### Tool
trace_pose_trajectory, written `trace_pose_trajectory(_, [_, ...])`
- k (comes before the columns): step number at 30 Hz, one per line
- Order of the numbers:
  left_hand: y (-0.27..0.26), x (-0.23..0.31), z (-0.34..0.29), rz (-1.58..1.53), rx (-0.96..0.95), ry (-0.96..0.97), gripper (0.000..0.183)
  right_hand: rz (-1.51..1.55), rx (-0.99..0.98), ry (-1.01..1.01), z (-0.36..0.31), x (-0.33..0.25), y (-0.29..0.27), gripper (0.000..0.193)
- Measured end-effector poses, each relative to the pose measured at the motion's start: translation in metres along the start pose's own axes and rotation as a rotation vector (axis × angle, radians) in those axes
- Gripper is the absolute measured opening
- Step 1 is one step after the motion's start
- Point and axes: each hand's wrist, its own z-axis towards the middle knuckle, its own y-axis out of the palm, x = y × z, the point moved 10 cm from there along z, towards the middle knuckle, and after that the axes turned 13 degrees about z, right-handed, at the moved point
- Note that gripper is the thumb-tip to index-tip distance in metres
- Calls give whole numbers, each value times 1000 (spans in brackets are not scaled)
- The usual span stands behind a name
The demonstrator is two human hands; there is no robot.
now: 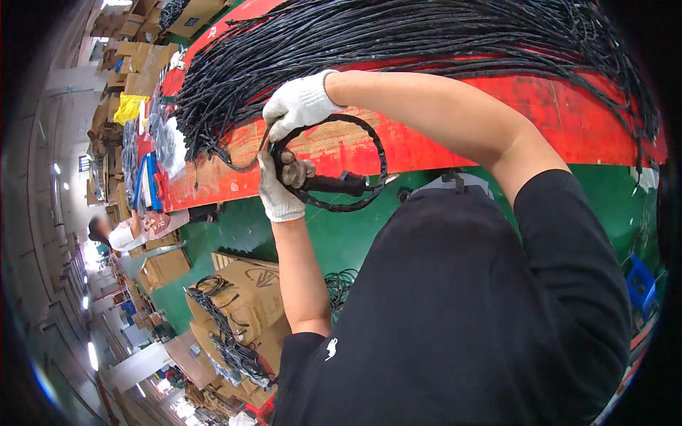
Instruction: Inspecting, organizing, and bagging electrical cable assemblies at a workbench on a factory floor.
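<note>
By the table edge, my left hand and right hand both grasp the cable — coiling, I judge — and the next wrap calls for a firm hold.

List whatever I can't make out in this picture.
- Head view: the stretch of looped black cable inside the left hand and right hand, covered by their grip.
- Head view: lower strands of the black cable pile, under the top ones; its far side, cut off by the upper edge.
- Head view: the cardboard box's inside, behind its walls.
</note>
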Motion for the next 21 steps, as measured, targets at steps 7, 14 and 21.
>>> trace_pose_trajectory(7, [0, 0, -14, -101, -93, 32, 51, 288, -106, 175, -4, 21, 13, 47])
trace_pose_trajectory(14, [2, -2, -24, -112, -78, 12, 50, 455, -158, 221, -5, 34, 21, 45])
trace_pose_trajectory(21, [-5, -11, -32, -59, -55, 17, 55, 552, -142, 258, -2, 65, 33, 43])
